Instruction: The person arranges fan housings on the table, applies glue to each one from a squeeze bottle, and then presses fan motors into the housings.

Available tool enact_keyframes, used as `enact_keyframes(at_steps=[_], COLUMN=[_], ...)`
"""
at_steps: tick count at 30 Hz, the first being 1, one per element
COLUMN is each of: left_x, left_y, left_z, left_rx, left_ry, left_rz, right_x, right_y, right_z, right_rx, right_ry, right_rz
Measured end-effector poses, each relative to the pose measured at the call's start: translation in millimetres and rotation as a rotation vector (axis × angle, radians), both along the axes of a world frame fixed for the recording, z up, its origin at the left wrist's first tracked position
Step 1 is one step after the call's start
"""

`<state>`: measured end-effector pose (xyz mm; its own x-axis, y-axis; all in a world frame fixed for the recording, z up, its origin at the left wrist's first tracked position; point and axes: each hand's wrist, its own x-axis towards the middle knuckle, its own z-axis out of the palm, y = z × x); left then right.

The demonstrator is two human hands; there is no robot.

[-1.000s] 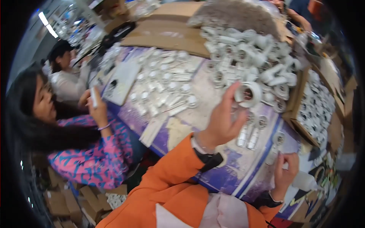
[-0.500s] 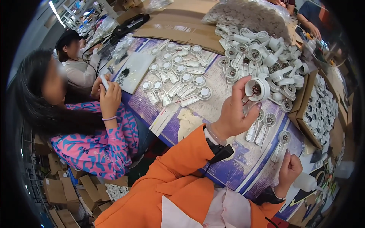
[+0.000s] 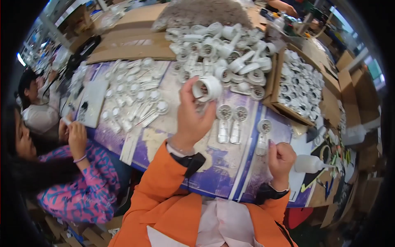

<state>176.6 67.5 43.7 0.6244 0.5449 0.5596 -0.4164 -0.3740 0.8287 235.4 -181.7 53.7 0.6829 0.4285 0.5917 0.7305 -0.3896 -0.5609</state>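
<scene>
My left hand (image 3: pixel 193 119) is raised above the table, its thumb and fingers around a white round plastic housing (image 3: pixel 208 88). The housing's open side shows reddish-brown parts inside. Lower and to the right, my right hand (image 3: pixel 282 159) is closed with the thumb up; whether anything is in its fingers is hidden. Just beyond its thumb lies a white round-headed part with a handle (image 3: pixel 263 127). Two similar parts (image 3: pixel 224 123) lie side by side between my hands, metallic pieces showing in their round heads.
A heap of white housings (image 3: pixel 230 53) lies at the back, beside a cardboard box (image 3: pixel 269 92) full of small parts. Rows of white-capped handled pieces (image 3: pixel 142 96) cover the left. A white squeeze bottle (image 3: pixel 307 164) is at right. A co-worker in a pink-blue top (image 3: pixel 88 185) sits at left.
My view has turned, so the table and both hands appear farther left. The left hand still holds the housing; the right hand stays closed near the single handled part.
</scene>
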Motion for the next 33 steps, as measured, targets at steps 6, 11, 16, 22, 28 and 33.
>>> enact_keyframes(at_steps=[6,11,16,22,28,33], left_x=[10,7,10,13,10,10], left_y=[-11,-3,-7,-7,-1,11], left_z=[6,4,-3,0,-16,-27], left_rx=[-0.022,0.025,0.019,0.084,0.212,0.5], left_ry=[0.057,0.033,0.07,0.14,0.35,0.409], left_rz=[-0.056,-0.008,0.007,0.042,0.142,0.257], right_x=[-1,-3,-1,-1,-3,3], right_y=[-13,-8,-16,-16,-13,-12], right_z=[9,4,6,2,6,2], right_rx=[-0.035,-0.043,-0.044,-0.053,-0.034,-0.025], right_ry=[-0.002,0.022,-0.012,0.007,-0.009,-0.062], right_rz=[-0.05,-0.05,-0.038,-0.095,-0.089,-0.021])
